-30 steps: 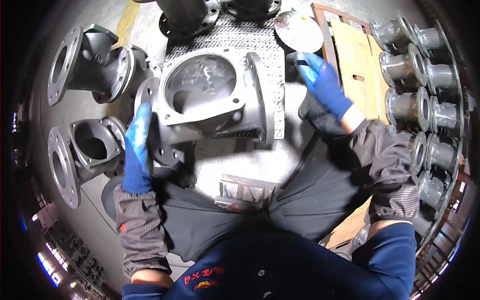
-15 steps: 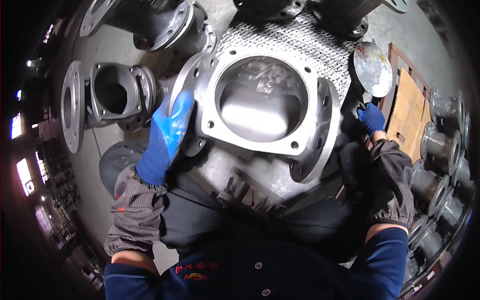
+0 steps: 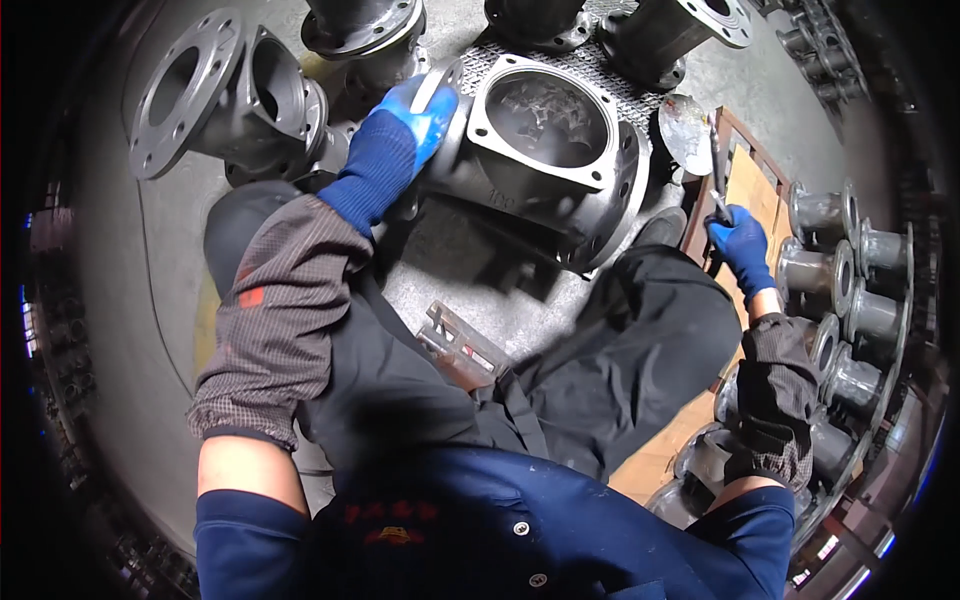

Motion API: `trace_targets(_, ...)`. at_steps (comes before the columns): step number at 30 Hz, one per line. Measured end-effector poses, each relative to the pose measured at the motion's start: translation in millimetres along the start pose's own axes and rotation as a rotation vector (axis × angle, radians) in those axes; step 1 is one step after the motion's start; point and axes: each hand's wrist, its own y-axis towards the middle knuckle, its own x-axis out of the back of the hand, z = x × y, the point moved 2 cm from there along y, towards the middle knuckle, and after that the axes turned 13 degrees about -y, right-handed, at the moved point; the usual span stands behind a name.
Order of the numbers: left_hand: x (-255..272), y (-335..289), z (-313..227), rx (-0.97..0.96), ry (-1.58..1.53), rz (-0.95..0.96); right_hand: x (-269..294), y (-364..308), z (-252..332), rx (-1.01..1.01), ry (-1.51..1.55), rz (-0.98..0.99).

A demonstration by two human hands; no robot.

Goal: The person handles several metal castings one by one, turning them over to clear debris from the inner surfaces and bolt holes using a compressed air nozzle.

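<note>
Nearest to me are my own knees in dark trousers (image 3: pixel 640 340), folded over the concrete floor (image 3: pixel 150 300); a small flat metal bracket (image 3: pixel 462 342) lies on the floor between them.

Just beyond, my left hand (image 3: pixel 415 115) in its blue glove lies flat and curled over the near round flange of the large grey valve body (image 3: pixel 540 150); it is pressed on the rim, not closed round anything, and I judge it is there to steady the casting. To do this well I should keep that palm firm on the flange so the body cannot rock on the mesh mat (image 3: pixel 590 60) beneath it, and keep the square top opening turned up toward me.

My right hand (image 3: pixel 742 245) is well apart from the left, out to the right of the casting, closed around the handle of a thin metal tool (image 3: pixel 716 170); the tool's tip points up toward a shallow round dish (image 3: pixel 685 128) that sits just beside the valve body's far right flange, at the corner of a wooden pallet (image 3: pixel 750 180).

So the valve body lies between my hands; touching the left, clear of the right.

Farther off, other flanged castings (image 3: pixel 230 90) stand to the left and along the top; a row of smaller flanged fittings (image 3: pixel 850 260) lines the right.
</note>
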Motion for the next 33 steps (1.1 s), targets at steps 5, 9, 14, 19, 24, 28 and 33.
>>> trace_targets(5,-2.6,-41.1,-58.6,-0.737,0.13,-0.217,101.7,-43.6,37.9,-0.106,0.745,-0.099)
trace_targets(9,-27.8,-68.1,-83.4,-0.85,-0.24,0.069,215.1,-100.9,90.9,-0.093,0.669,-0.212)
trace_targets(14,-44.9,-95.3,-65.8,-0.641,-0.729,0.378,237.2,-134.9,180.0,0.193,0.747,0.026)
trace_targets(19,-71.9,-74.4,-31.0,-0.328,-0.892,0.404,153.4,-112.3,241.6,0.163,0.702,0.276)
trace_targets(24,-81.8,-35.0,0.0,-0.189,-1.208,0.38,120.1,-94.9,257.2,0.329,0.797,0.152)
trace_targets(28,-70.7,-80.7,-48.8,-0.289,-0.993,0.651,128.8,-99.1,257.3,0.375,0.243,-0.31)
trace_targets(33,-52.1,-91.3,-75.9,-0.606,-0.82,0.707,128.7,-103.2,261.4,0.325,1.203,0.483)
